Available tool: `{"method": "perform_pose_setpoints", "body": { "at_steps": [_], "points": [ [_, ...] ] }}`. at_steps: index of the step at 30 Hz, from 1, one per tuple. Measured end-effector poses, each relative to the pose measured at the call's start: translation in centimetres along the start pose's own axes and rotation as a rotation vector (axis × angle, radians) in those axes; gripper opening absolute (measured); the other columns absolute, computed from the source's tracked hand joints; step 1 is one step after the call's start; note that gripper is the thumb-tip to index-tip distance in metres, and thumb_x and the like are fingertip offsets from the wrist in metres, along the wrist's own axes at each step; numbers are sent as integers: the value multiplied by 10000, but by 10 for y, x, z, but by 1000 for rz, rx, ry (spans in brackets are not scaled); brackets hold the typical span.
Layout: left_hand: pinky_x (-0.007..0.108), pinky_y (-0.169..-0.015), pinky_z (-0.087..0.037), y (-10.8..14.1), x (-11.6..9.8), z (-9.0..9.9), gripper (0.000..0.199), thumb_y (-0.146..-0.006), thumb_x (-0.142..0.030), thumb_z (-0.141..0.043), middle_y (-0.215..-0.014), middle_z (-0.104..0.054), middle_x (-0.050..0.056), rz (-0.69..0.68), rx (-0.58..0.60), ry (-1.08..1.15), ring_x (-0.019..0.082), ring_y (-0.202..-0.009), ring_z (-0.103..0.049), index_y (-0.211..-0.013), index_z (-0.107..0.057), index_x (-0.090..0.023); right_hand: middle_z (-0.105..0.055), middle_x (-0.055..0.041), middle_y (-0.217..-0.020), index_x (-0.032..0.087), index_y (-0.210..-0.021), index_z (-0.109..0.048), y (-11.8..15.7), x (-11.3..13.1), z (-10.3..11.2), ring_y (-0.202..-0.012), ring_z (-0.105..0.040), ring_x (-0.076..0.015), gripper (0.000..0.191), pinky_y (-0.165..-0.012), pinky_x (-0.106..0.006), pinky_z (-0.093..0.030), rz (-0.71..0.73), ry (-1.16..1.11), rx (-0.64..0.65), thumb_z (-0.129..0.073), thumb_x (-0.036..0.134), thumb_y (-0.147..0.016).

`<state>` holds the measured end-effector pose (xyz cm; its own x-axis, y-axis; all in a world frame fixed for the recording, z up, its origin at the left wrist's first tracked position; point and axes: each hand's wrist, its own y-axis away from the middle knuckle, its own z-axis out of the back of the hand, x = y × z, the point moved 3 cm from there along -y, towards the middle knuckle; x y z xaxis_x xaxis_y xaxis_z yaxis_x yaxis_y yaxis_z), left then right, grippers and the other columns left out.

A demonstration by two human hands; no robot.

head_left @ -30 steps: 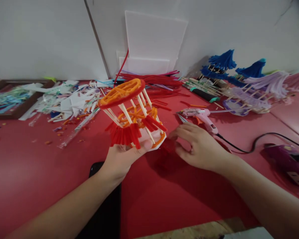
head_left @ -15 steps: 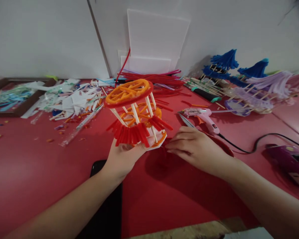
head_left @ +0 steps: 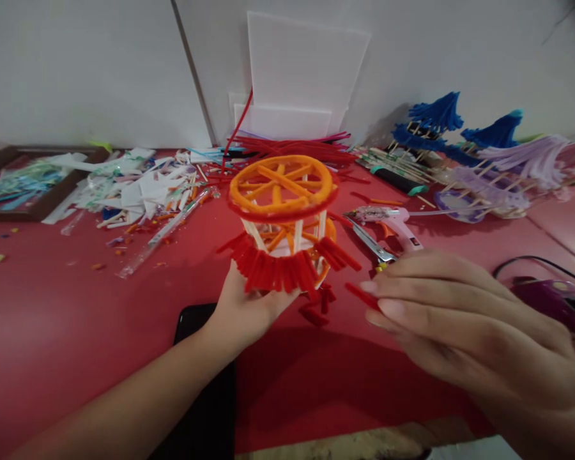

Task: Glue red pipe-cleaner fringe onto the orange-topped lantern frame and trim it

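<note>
My left hand (head_left: 249,313) grips the base of a pipe-cleaner carousel model (head_left: 282,188), with orange spoked rings, pale stick posts and a fringe of short red pieces around its lower ring. The model's top tilts toward me. Between the thumb and fingertips of my right hand (head_left: 441,313) is a short red pipe-cleaner piece (head_left: 360,295), apart from the model and to its right. More cut red pieces (head_left: 319,306) lie on the table just behind and below the model. Part of the base is hidden by the fringe and my left hand.
A pink glue gun (head_left: 397,223) and scissors (head_left: 370,239) lie beyond my right hand. Blue (head_left: 436,115) and lilac models (head_left: 517,160) stand at the right. Scraps (head_left: 144,191) and a brown frame (head_left: 52,201) are at left; a black phone-like slab (head_left: 201,396) lies under my left arm.
My right hand has lifted from the table and come nearer and to the right, now with a red piece in its fingertips. The model has shifted right and tipped toward me.
</note>
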<state>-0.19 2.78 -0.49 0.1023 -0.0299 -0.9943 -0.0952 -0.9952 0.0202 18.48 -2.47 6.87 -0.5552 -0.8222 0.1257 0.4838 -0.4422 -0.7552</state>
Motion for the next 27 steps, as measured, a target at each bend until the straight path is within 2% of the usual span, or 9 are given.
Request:
{"method": "perform_pose_setpoints", "body": {
  "at_steps": [4, 8, 12, 15, 19, 24, 27],
  "points": [
    [438, -901, -532, 2, 0, -1, 411, -492, -160, -846, -936, -745, 53, -57, 52, 20, 271, -916, -693, -860, -669, -208, -696, -13, -965, 227, -1005, -662, 8, 7, 3, -929, -624, -191, 250, -712, -338, -580, -7, 220, -10, -686, 171, -763],
    [407, -941, -504, 1, -11, -7, 324, -574, -150, -807, -923, -741, 66, -178, 162, 3, 266, -1000, -665, -862, -669, -199, -677, 5, -965, 234, -1050, -665, 8, 5, -3, -895, -609, -188, 391, -711, -330, -566, -3, 294, -26, -762, 143, -681],
    [390, -949, -496, 0, -14, -9, 270, -624, -134, -778, -949, -743, 44, -215, 228, 38, 246, -1015, -663, -865, -692, -216, -688, 3, -822, 219, -974, -690, -2, 6, -9, -801, -596, -172, 240, -654, -323, -533, -39, 314, -50, -715, 152, -745],
    [392, -953, -496, 0, -13, -9, 289, -621, -123, -783, -929, -747, 34, -219, 229, 56, 243, -1022, -662, -880, -703, -224, -689, 15, -749, 243, -869, -703, -10, 7, -10, -734, -598, -154, 146, -624, -294, -513, -49, 321, -58, -699, 147, -760],
    [410, -965, -492, 0, -12, -8, 264, -616, -143, -792, -832, -751, 29, -218, 217, 61, 249, -1011, -668, -853, -707, -223, -678, 39, -760, 271, -812, -693, -11, 8, -10, -715, -599, -143, 145, -614, -278, -509, 9, 343, -63, -703, 139, -751],
    [418, -990, -469, 0, -12, -8, 226, -634, -138, -776, -818, -753, 37, -222, 233, 18, 255, -1043, -651, -833, -700, -212, -678, 13, -808, 213, -932, -686, -2, 5, -11, -812, -586, -166, 216, -674, -304, -498, 24, 322, 9, -717, 129, -736],
    [400, -996, -464, 0, -13, -8, 236, -640, -124, -769, -830, -751, 38, -230, 240, 24, 246, -1057, -643, -850, -699, -208, -679, 31, -817, 237, -946, -675, 1, 4, -12, -826, -587, -156, 221, -694, -296, -495, 38, 334, 32, -714, 150, -747]
  ]
}}
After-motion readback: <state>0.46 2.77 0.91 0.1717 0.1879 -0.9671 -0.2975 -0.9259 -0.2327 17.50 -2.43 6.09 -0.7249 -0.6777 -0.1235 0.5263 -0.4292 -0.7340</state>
